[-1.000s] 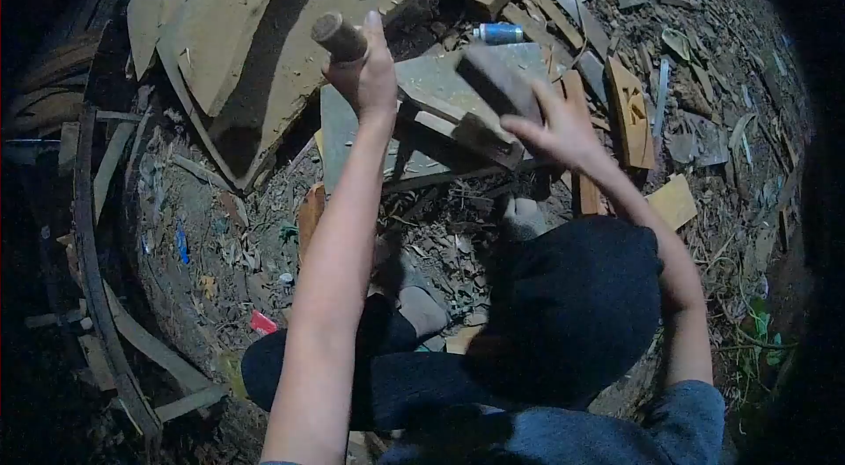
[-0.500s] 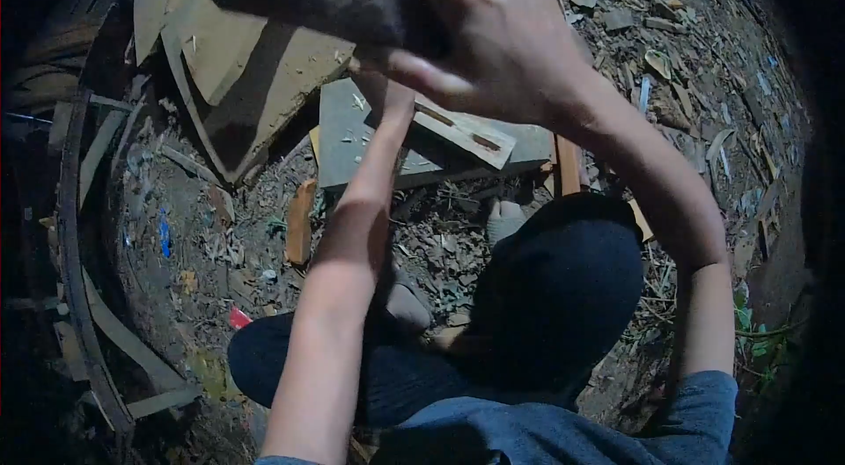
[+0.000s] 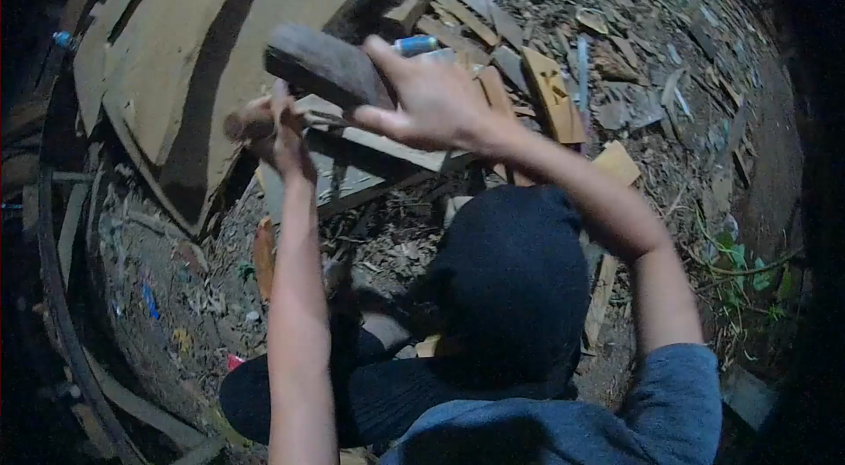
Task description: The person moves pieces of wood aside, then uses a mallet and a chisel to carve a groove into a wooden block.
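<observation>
My right hand (image 3: 431, 104) is closed round one end of a thick, dark wooden block (image 3: 321, 65), held in the air over the work. Just below and left of it, my left hand (image 3: 290, 144) grips what looks like a chisel (image 3: 238, 125). Its round brown handle end sticks out on the left, and a thin blade-like part shows to the right. Beneath both hands lies a pale wooden piece (image 3: 396, 151), partly hidden by them, on a grey slab (image 3: 339, 192). The slots in its face, seen earlier, are covered now.
Large pale boards (image 3: 167, 51) lie at the upper left. An offcut with dark marks (image 3: 553, 95), a blue can-like object (image 3: 415, 45) and many wood scraps cover the ground to the right. My dark-clothed knee (image 3: 510, 280) is close below the slab.
The view has shifted, with the boards further left. My right hand and the block have come lower and nearer my left hand. The chisel in my left hand now shows beside the wooden piece.
</observation>
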